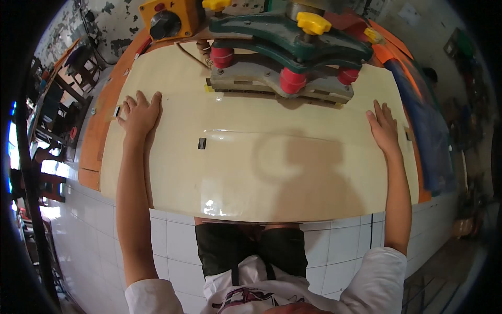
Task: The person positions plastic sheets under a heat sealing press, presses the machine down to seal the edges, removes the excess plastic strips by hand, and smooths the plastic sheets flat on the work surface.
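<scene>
My left hand (pixel 140 115) lies on the left part of a cream sheet (pixel 172 172) that covers the table, its fingers spread and nothing in them. On the right part of the sheet rests my right hand (pixel 384 127), also empty, with its fingers apart. Between the two, nearer my left hand, is a small black piece (pixel 202 143). A machine head with a dark green frame (pixel 314 49), red knobs (pixel 293 80) and a grey plate (pixel 251 78) stands beyond the hands at the back of the sheet.
A yellow control box (pixel 168 20) with a black dial is at the back left. Orange table edge (pixel 94 152) shows on the left. Blue material (pixel 418 125) hangs along the right side. Stools (pixel 81 63) stand on the left, and white floor tiles (pixel 178 240) show below.
</scene>
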A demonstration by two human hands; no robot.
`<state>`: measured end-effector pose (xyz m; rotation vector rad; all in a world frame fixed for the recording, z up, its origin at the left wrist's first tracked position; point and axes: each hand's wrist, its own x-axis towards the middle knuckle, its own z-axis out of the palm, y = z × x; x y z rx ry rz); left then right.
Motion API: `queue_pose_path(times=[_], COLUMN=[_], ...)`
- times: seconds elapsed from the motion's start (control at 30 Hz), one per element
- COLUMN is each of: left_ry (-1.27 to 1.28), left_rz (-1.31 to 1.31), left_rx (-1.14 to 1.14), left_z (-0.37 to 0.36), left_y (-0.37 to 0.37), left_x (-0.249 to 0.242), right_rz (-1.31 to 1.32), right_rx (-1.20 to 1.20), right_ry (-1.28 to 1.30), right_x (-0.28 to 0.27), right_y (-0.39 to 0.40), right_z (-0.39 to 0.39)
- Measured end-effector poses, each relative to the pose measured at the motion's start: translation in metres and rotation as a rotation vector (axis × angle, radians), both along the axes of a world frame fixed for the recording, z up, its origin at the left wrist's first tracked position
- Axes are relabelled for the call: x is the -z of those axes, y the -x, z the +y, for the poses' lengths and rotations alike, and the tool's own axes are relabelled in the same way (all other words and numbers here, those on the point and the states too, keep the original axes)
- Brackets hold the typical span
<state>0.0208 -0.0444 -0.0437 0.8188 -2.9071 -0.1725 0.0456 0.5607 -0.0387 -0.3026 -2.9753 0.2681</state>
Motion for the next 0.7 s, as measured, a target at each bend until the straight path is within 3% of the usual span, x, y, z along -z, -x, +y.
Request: queue_pose_path(times=[0.7], left_ry=[0.009], left_rz=[-0.01], left_rx=[-0.005], left_z=[0.0018], left_y=[-0.0031], left_x=[0.0007], right_rz=[-0.008], right_rx=[0.001], right_ry=[-0.036], right_x=[0.0062], right_y=[0.0004], right_z=[0.0031])
